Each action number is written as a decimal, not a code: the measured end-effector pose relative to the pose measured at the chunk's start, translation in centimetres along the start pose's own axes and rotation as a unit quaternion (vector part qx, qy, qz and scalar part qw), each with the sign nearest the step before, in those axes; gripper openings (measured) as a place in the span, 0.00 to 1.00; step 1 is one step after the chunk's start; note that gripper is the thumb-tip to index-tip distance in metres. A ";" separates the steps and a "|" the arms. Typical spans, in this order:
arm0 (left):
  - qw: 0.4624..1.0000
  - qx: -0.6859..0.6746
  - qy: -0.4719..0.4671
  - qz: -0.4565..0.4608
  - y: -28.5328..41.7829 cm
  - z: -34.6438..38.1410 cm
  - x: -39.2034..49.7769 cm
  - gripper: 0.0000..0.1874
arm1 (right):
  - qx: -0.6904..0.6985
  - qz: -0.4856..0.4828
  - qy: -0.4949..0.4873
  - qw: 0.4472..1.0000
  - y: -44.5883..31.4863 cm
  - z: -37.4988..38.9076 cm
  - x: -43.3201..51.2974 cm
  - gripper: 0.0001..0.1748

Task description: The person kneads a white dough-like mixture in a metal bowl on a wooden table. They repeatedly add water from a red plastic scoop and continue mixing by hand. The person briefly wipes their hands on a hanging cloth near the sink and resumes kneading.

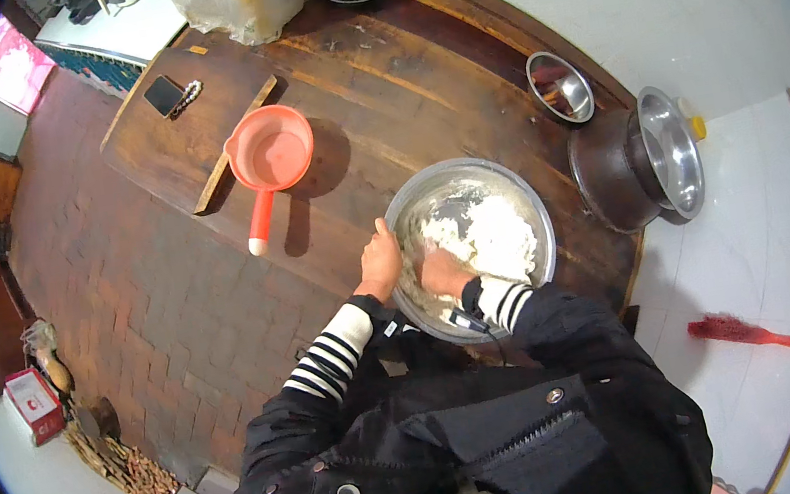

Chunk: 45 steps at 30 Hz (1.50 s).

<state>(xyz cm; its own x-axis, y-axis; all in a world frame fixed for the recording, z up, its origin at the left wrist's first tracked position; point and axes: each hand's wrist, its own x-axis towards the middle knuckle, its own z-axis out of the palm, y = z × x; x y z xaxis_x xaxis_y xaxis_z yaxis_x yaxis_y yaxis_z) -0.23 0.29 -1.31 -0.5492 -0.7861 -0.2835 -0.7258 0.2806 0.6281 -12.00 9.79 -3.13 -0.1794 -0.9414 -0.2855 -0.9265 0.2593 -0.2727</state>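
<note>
A wide metal basin [545, 226] stands at the near edge of the wooden table, with white flour or crumbly dough [503, 232] inside. My left hand [379, 257] grips the basin's left rim, thumb up. Down inside the bowl, my right hand [442, 270] presses into the left part of the flour; its fingers are partly buried and blurred, so I cannot tell whether they close on any of it. Pale smears coat the basin's inner wall. To the left, a red-orange plastic dipper [273, 150] rests on the table, its handle pointing towards me.
On the wooden table [377, 120] lie a smartphone [163, 96], a bead bracelet [188, 98] and a wooden strip [212, 185]. A small steel bowl [560, 87], a dark pot [605, 176] and a tilted steel basin [671, 151] stand right. A red brush [744, 333] hangs on the tiled wall.
</note>
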 end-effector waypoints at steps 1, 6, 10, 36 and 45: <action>1.000 -0.002 0.001 0.001 -0.1 0.0 0.0 0.14 | -0.010 -0.006 -0.115 0.993 -0.1 -0.1 0.1 0.30; 0.999 0.028 0.002 0.023 -0.3 -0.1 0.0 0.13 | -0.199 -0.070 -0.078 0.974 6.3 -2.8 2.7 0.14; 0.999 0.032 0.014 0.022 0.2 0.0 0.4 0.13 | -0.191 0.084 0.010 0.978 10.7 -3.3 3.2 0.13; 0.996 -0.089 -0.014 -0.015 0.4 -0.6 -0.7 0.10 | -0.121 -0.259 -0.032 0.958 -1.9 -1.7 0.7 0.08; 1.000 -0.013 0.000 -0.004 0.7 -0.8 -0.8 0.11 | -0.220 -0.037 -0.014 0.975 7.9 -7.8 5.3 0.09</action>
<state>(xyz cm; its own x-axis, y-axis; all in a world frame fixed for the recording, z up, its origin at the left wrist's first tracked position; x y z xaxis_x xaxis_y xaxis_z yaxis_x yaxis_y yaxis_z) 0.03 0.66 -0.02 -0.5434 -0.7885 -0.2880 -0.7194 0.2606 0.6438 -22.82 5.14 0.39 -0.1034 -0.9465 -0.3058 -0.9898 0.0678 0.1250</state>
